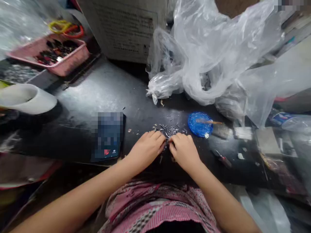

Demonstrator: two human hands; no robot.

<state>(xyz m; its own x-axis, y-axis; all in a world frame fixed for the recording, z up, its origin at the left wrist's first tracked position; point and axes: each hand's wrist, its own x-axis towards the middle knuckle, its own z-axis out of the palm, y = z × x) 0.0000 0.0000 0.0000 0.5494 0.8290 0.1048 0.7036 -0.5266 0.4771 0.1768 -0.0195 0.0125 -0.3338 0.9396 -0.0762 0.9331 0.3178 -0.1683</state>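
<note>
My left hand (152, 144) and my right hand (183, 147) meet near the front edge of the black table (145, 97). Both have their fingertips pinched together, almost touching each other. Whatever lies between the fingertips is too small and hidden to name. Just beyond them is a small pile of thin grey pieces (171, 130), some scattered loose around it. A round blue lid (199, 124) lies right of the pile, with a thin brown stick (209, 122) across it. To the left of my left hand a phone (109, 136) lies on the table.
Clear plastic bags (213, 48) are heaped at the back right, beside a large printed carton (126, 29). Back left stands a pink basket (70, 61) of small dark parts, with a white roll (31, 98) nearer. A small pointed tool (222, 158) lies at right.
</note>
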